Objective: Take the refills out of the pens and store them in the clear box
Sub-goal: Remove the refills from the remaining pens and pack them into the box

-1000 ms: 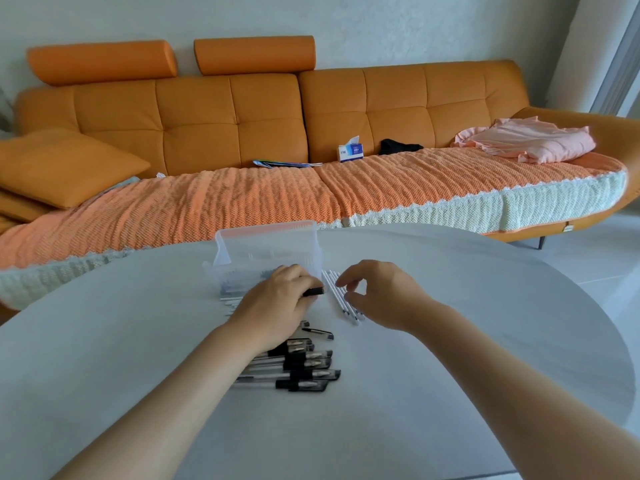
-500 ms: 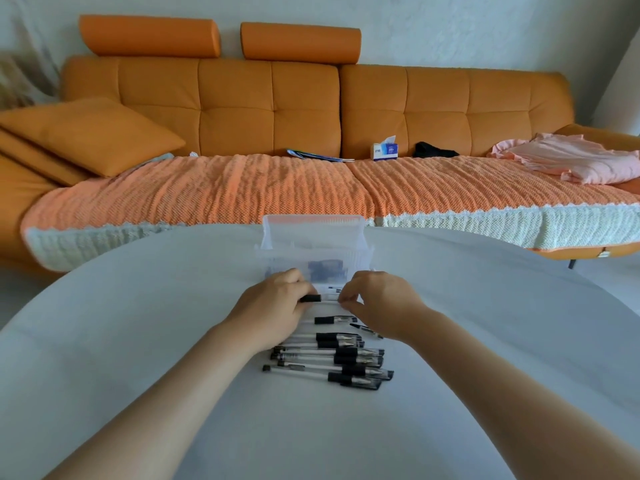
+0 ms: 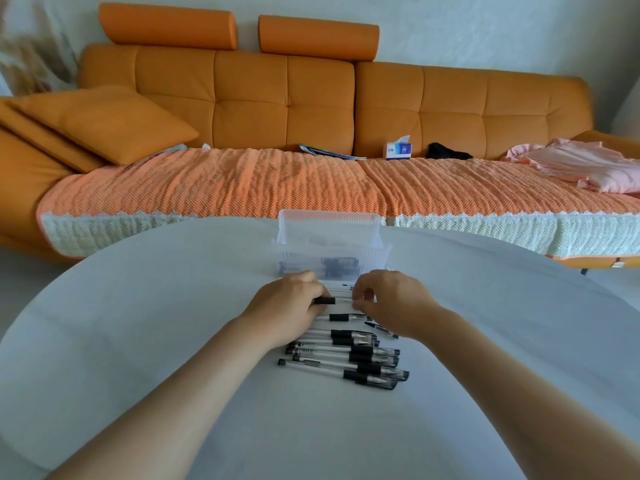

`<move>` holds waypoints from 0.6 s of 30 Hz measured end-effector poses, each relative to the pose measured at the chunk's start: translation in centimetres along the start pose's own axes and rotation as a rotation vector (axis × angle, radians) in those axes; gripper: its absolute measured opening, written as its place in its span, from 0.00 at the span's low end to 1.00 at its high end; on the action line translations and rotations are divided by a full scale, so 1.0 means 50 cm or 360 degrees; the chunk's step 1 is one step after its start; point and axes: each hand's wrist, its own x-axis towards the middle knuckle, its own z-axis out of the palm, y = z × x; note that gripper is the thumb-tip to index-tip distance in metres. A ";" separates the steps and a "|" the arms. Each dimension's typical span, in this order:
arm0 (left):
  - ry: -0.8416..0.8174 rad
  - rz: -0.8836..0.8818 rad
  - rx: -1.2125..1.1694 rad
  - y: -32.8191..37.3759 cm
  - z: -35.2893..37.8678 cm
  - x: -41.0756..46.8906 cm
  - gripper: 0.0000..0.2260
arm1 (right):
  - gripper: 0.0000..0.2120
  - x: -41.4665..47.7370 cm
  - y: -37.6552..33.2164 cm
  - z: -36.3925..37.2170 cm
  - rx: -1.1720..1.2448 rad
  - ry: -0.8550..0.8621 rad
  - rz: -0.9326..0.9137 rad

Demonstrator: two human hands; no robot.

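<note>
One clear pen (image 3: 330, 301) with a black grip is held level between my two hands, just in front of the clear box (image 3: 330, 247). My left hand (image 3: 289, 306) grips its black section. My right hand (image 3: 391, 303) pinches its other end with fingertips and thumb. The box stands open with its lid up, and dark pen parts show through its front wall. A pile of several black-and-clear pens (image 3: 349, 358) lies on the white table (image 3: 173, 341) below my hands. White refills (image 3: 341, 291) lie between my hands and the box, partly hidden.
An orange sofa (image 3: 284, 98) with a woven cover runs behind the table. On it sit a cushion (image 3: 104, 123), a tissue box (image 3: 398, 150), a dark item (image 3: 448, 152) and pink cloth (image 3: 581, 164). The table's round edge curves away behind the box.
The view has swung left, so box and pens now sit mid-frame. My right hand has closed in from the refills onto the end of the pen that my left hand holds.
</note>
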 end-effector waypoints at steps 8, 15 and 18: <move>0.0109 -0.0035 0.0011 0.007 0.003 0.004 0.09 | 0.07 -0.001 0.002 0.000 -0.0001 0.0029 -0.0001; 0.0091 -0.0033 0.0104 0.013 0.003 0.008 0.11 | 0.08 0.000 0.005 -0.006 -0.0005 -0.0036 -0.0028; 0.0180 -0.0021 0.0158 0.014 -0.004 0.006 0.10 | 0.06 -0.008 0.014 -0.020 0.0101 0.0062 -0.0068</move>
